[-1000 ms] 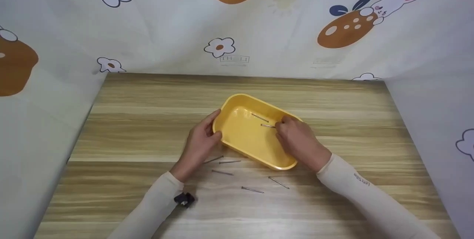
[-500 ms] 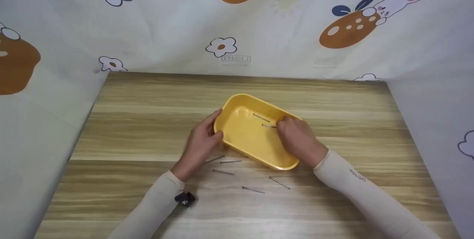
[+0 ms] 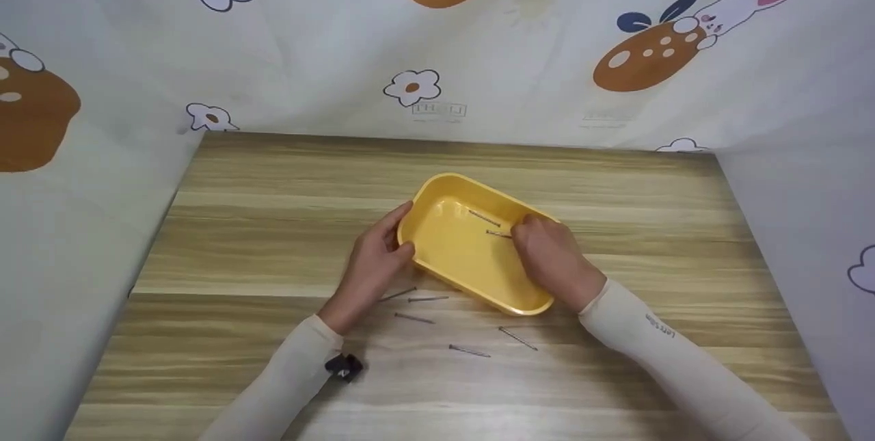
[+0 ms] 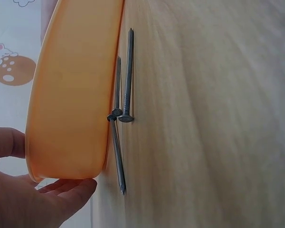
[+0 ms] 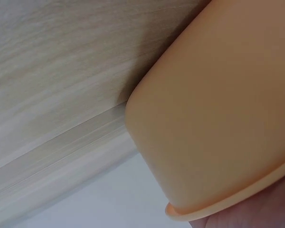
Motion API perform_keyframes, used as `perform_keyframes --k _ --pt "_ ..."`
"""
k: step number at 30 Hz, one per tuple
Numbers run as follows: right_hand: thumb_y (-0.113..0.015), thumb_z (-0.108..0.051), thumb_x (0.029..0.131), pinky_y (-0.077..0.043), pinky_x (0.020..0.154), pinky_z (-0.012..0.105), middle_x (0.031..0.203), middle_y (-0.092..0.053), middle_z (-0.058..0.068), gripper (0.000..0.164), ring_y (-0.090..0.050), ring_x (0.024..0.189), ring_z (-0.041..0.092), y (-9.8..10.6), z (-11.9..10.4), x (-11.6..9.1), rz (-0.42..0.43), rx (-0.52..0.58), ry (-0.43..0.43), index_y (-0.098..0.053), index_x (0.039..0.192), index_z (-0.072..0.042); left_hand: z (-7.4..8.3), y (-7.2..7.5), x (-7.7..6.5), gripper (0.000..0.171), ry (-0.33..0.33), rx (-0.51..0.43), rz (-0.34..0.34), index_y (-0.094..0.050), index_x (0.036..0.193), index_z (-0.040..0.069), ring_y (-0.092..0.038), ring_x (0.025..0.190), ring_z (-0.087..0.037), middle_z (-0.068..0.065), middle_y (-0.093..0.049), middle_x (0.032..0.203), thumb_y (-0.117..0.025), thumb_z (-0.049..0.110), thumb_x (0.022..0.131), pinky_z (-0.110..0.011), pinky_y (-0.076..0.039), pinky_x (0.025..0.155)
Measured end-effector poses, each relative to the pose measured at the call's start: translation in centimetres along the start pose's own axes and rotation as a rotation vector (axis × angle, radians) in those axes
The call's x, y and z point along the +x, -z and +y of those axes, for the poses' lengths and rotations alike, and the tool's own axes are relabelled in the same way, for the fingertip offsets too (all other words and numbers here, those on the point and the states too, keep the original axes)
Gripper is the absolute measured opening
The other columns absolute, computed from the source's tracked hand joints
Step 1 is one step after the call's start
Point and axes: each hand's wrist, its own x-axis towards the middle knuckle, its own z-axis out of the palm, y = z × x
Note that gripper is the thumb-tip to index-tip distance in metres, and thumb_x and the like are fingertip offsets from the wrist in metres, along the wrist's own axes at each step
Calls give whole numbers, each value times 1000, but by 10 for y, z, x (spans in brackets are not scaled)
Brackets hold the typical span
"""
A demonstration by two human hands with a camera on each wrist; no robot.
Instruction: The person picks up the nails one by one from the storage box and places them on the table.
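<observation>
The yellow plastic tray (image 3: 465, 256) lies slanted on the wooden table. My left hand (image 3: 372, 260) grips its left end, thumb at the near side and fingers against the outside; the left wrist view shows that hand (image 4: 33, 192) around the tray's end. My right hand (image 3: 554, 256) reaches over the right end with curled fingers down inside. From under those fingers sticks the head end of a nail (image 3: 497, 234), its other end hidden. Another nail (image 3: 484, 218) lies beside it on the tray floor. In the right wrist view the tray wall (image 5: 218, 109) covers most of the hand.
Several loose nails lie on the table in front of the tray, such as one nail (image 3: 469, 351) and another nail (image 3: 518, 338). Three nails, including the thick nail (image 4: 128, 76), lie close along the tray's side. A patterned cloth wall (image 3: 328, 51) stands behind the table.
My right wrist and forearm have shifted slightly left, the fingers staying by the same nail. Left hand, tray and nails keep their places; the whole head view has drifted a little.
</observation>
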Motion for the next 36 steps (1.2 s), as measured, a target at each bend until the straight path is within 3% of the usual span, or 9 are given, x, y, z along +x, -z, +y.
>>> perform_keyframes --k 12,22,30,36 --pt "-69 13 88 -57 48 53 77 -62 17 14 -67 63 38 1 0 1 13 -74 2 -70 79 3 0 0 1 69 1 13 0 -47 165 1 -50 153 -27 -16 -47 170 -58 -11 97 -38 -49 117" --pt "-69 5 92 -51 45 51 75 -55 14 16 -58 60 34 -2 5 -3 91 24 95 -68 76 1 -2 0 0 69 -19 -31 -21 -44 165 -4 -50 152 -30 -21 -47 169 -55 -12 97 -40 -49 118" --pt "-71 3 90 -53 46 48 91 -60 18 10 -59 60 32 -3 6 -6 181 46 181 -66 82 5 -3 0 0 69 -33 -31 -13 -44 164 -5 -49 153 -32 -22 -46 169 -55 -13 96 -44 -47 120" --pt "-68 3 93 -58 51 48 111 -67 20 9 -68 70 36 0 5 -9 181 139 181 -71 84 5 -2 0 0 69 -26 -28 -18 -44 165 -4 -50 153 -30 -20 -46 169 -55 -12 97 -42 -48 119"
